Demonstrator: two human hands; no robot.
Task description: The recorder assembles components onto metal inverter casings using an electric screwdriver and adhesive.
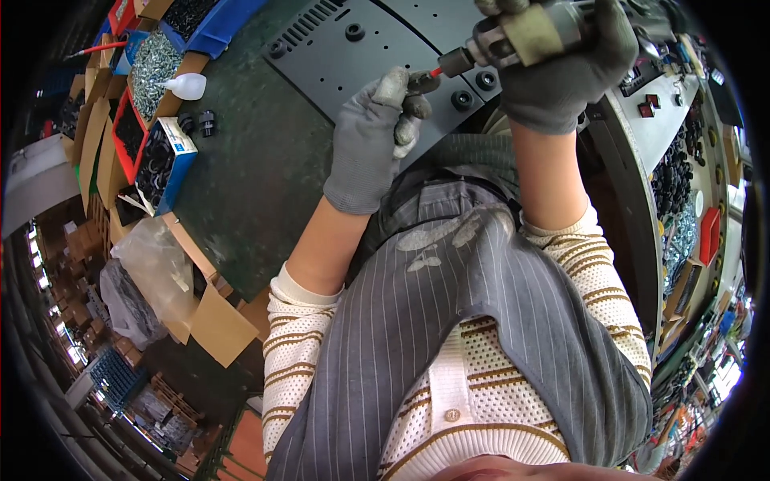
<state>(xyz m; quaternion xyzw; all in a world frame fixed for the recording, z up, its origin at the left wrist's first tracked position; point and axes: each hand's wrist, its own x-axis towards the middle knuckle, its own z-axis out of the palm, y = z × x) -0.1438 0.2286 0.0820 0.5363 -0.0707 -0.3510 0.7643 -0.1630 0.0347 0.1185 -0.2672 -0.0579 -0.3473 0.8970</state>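
My right hand (pixel 561 88), in a grey glove, is wrapped round the body of a power screwdriver (pixel 531 36) that points left. Its dark chuck (pixel 455 62) ends in a short red tip. Right at that tip is my gloved left hand (pixel 375 132), its fingers curled and pinched together; whatever small thing they hold is hidden. Both hands are over a dark grey metal panel (pixel 385 48) with slots, small holes and several round black feet (pixel 355 32). One of these feet lies just right of my left fingers.
On the green table (pixel 257 176), left, stand a blue bin (pixel 210 28) of black parts, a box of silvery screws (pixel 155 66), a white squeeze bottle (pixel 186 86), two black fittings (pixel 207 123) and a blue-white box (pixel 168 164). A curved bench edge (pixel 634 144) runs along my right.
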